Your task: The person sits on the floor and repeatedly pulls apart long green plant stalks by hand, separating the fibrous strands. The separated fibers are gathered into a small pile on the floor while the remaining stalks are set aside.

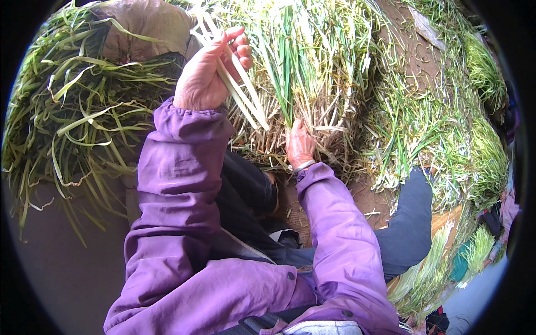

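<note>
Raised at the upper middle, my left hand (213,69) is closed around a few pale, whitish plant stalks (247,98), which stick out above the fingers and slant down to the right. Lower and to the right, my right hand (300,143) has its fingers at the base of some green leafy stalks (286,71). These lie against a large heap of similar plants (339,83), with pale stems and brown dry leaves towards me. Whether the fingers are closed on the green stalks is partly hidden by the back of the hand.
A pile of long green leaves (79,113) lies at the left, beside a brownish sack (146,29). Loose leaves (418,146) cover the ground at the right, with leafy bunches (485,163) along the far right. My bent leg in dark trousers (408,230) is right of my right sleeve.
</note>
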The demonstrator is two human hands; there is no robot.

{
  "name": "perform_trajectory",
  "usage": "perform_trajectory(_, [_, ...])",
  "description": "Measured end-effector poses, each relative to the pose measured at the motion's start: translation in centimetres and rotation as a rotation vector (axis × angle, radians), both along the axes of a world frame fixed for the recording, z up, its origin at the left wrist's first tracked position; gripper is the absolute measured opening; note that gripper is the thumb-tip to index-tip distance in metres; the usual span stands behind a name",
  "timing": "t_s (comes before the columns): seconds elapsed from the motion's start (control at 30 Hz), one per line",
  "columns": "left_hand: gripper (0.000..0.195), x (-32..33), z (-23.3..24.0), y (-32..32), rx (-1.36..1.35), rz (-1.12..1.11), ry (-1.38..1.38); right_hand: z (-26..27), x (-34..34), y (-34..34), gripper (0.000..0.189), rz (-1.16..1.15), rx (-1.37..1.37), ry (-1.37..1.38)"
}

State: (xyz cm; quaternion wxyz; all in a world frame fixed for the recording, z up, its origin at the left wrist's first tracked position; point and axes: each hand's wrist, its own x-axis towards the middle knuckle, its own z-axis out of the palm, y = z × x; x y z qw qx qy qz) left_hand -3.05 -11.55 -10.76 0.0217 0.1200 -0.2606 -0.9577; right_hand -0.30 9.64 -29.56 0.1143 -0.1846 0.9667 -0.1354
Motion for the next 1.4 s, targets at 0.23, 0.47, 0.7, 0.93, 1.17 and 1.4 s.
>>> perform_trajectory(0.23, [0.032,0.5,0.3,0.3,-0.101,0.04,0.013,2.4,0.1,1.6,0.016,-0.027,-0.184,-0.04])
perform_trajectory(0.47, [0.045,1.0,0.2,3.7,-0.052,-0.085,-0.281,12.3,-4.4,8.1,0.014,-0.248,-1.323,-0.792])
perform_trajectory(0.7, [0.027,1.4,-0.9,7.7,-0.19,-0.284,-0.138,10.3,-2.8,8.5,0.023,-0.381,-1.14,-1.022])
perform_trajectory(0.93, [0.019,1.2,-2.8,10.4,-0.387,-0.173,-0.322,9.5,-1.9,8.3,0.019,-0.244,-1.246,-0.815])
perform_trajectory(1.17, [0.017,0.7,-4.6,11.4,-0.512,-0.341,-0.44,10.9,-1.1,7.7,0.009,-0.125,-1.103,-0.689])
perform_trajectory(1.4, [0.014,1.1,-4.5,11.4,-0.454,-0.368,-0.402,12.0,-1.3,8.2,0.012,-0.088,-1.116,-0.896])
